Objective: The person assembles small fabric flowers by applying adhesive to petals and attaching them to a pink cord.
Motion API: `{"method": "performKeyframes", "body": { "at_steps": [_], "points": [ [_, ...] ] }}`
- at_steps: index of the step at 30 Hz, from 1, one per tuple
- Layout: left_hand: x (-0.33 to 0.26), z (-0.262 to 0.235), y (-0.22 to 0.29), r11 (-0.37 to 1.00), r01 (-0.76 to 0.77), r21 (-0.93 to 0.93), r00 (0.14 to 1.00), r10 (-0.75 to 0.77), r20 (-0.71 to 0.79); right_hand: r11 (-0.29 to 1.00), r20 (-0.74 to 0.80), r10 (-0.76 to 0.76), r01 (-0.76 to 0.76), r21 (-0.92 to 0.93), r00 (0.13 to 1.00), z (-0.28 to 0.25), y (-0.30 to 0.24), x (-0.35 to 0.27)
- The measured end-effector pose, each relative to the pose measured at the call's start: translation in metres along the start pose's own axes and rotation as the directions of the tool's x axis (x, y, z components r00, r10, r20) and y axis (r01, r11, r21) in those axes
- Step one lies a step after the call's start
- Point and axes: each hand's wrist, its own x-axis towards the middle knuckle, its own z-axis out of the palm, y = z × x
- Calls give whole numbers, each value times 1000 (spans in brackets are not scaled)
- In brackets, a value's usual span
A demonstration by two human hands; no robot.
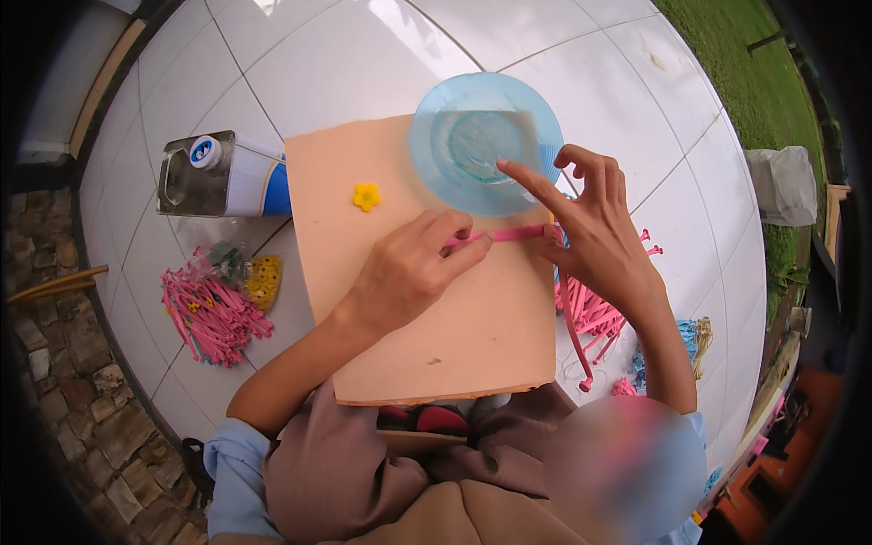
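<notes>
My left hand (416, 271) pinches a narrow pink strip (518, 233) between thumb and fingers. The strip stretches across to the thumb of my right hand (595, 213), then bends and hangs over the board's right edge, ending in a small knob. My right index finger points out above a translucent blue plate (445, 186), while the other fingers curl apart from the thumb. How the right hand grips the strip is partly hidden. A shiny clear patch lies in the plate's middle. A small yellow flower-shaped piece (366, 197) rests on the peach-coloured board (454, 354) in front of me.
A metal can (245, 173) with a white cap stands left of the board. Nearer lie a pile of pink strips (213, 313) and a bag of yellow pieces (263, 280). More pink strips (595, 318) and blue strands (668, 350) lie to the right.
</notes>
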Motion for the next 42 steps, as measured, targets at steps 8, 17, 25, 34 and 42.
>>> {"method": "performKeyframes", "body": {
  "at_steps": [8,17,25,34,42],
  "points": [
    [1,2,1,999,-15,50,1000,16,-24,990,56,-99,104,-97,994,-4,-1,9],
    [4,-3,5,999,36,11,999,-36,29,958,-241,-247,275,88,939,29,36,-21],
    [2,0,1,1000,10,5,1000,-10,23,905,-310,-418,422,-58,854,34,34,-21],
    [5,0,2,1000,27,-5,1000,-27,-1,947,-294,-281,313,68,914,31,31,-22],
    [6,-2,8,1000,11,15,999,-10,-44,725,-357,-34,269,634,934,63,42,-41]
  ]
}}
